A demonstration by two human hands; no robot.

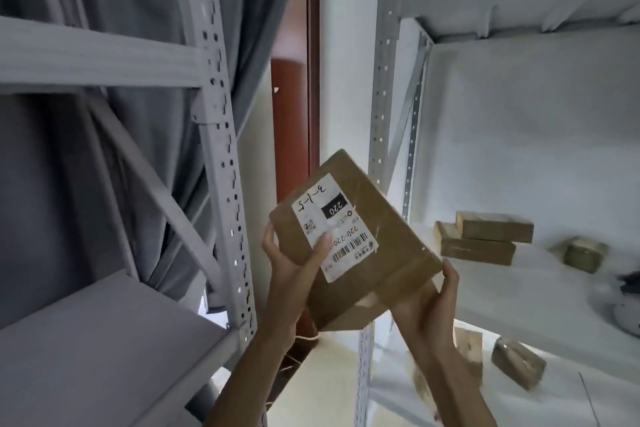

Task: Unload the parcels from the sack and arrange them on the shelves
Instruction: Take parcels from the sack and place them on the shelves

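Observation:
I hold a brown cardboard parcel (377, 236) tilted in front of me, between two shelf units. A white shipping label with barcodes and handwriting covers part of its top face. My left hand (294, 260) grips its left side, thumb across the label. My right hand (433, 308) supports its lower right corner from beneath. The sack is out of view. On the right shelf (536, 295) lie two stacked brown parcels (485, 236) and a smaller wrapped parcel (581, 253).
A grey metal shelf unit (104, 340) stands at left with a perforated upright (225, 184) and a grey curtain behind. A lower right shelf holds two more small parcels (517, 362). A brown door frame (294, 114) shows between the units.

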